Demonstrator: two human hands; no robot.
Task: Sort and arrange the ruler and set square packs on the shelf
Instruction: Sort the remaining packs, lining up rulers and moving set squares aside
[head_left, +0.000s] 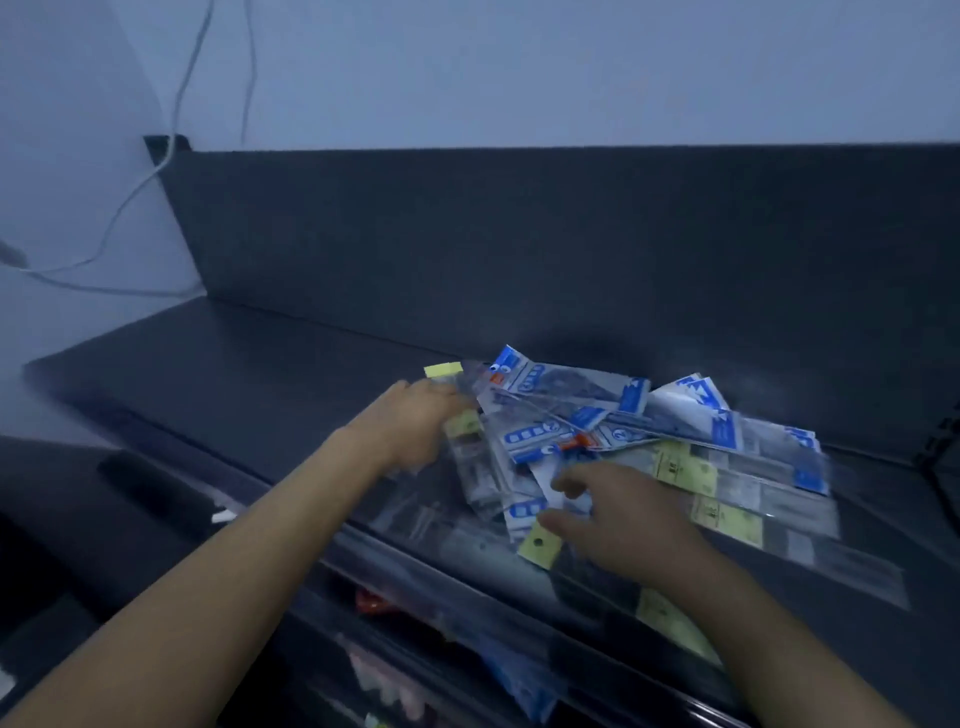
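I saw the left half of the dark shelf (249, 374) lying bare, with room for a hand to come in over the near edge. The upright back panel (519, 234) closed the far side. The heap of packs (675, 431) filled the right middle and overhung the near edge. White cables (130, 197) hung by the left wall, beyond the shelf's end.

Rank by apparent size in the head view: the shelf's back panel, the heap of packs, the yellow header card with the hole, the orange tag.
1. shelf's back panel, largest
2. heap of packs
3. yellow header card with the hole, helped by lying nearer the camera
4. orange tag, smallest
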